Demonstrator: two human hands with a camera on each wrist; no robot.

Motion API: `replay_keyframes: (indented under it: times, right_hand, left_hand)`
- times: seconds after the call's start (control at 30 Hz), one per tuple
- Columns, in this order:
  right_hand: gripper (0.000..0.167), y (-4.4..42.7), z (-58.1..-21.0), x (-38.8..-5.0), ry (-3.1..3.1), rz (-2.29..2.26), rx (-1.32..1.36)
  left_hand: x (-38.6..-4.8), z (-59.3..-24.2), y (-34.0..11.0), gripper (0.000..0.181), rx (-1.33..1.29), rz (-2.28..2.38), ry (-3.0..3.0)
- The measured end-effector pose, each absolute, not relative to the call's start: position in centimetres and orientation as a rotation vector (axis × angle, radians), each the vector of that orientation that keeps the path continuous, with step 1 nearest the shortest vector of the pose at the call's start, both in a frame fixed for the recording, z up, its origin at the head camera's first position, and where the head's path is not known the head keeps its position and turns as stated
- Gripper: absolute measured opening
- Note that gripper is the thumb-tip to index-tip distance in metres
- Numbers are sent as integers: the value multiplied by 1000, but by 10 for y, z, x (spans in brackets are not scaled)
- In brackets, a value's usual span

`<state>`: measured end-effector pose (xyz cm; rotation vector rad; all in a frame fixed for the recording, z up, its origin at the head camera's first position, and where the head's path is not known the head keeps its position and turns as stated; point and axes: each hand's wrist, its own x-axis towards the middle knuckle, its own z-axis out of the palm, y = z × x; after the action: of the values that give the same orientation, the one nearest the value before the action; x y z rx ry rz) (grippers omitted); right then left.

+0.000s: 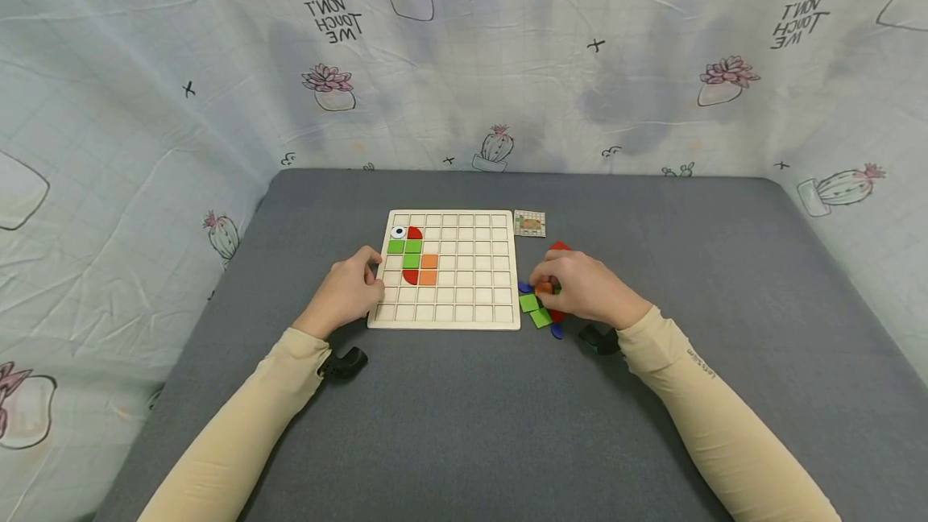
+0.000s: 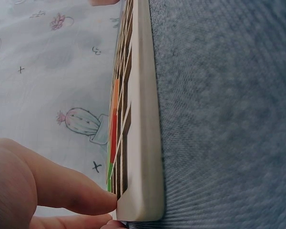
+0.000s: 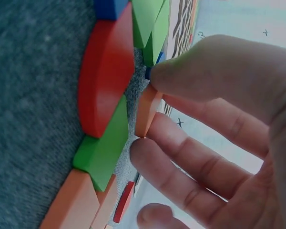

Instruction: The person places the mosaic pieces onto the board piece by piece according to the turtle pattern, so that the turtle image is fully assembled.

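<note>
Orange piece (image 3: 147, 113); plain, smooth-faced

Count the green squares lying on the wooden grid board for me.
3. The left green square sits below the eye piece; the right green square is beside it, below a red piece; the lower green square is directly under the right one. None on the board looks hidden.

Grey tbl (image 1: 464, 425); brd (image 1: 471, 268), card (image 1: 530, 224), blks (image 1: 529, 303) atop
</note>
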<state>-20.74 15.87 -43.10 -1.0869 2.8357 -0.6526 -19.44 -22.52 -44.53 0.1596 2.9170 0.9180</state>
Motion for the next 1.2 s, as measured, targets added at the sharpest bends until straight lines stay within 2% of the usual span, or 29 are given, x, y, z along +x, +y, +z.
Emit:
replay_keyframes:
  times: [0.63, 1.2]
  right_hand:
    - [13, 138, -429, -210, 2805, -787, -1174]
    - [13, 92, -422, -224, 2799, -744, -1268]
  left_hand:
    - [-194, -445, -224, 40, 150, 910, 2915]
    - [-194, -447, -223, 39, 138, 906, 2931]
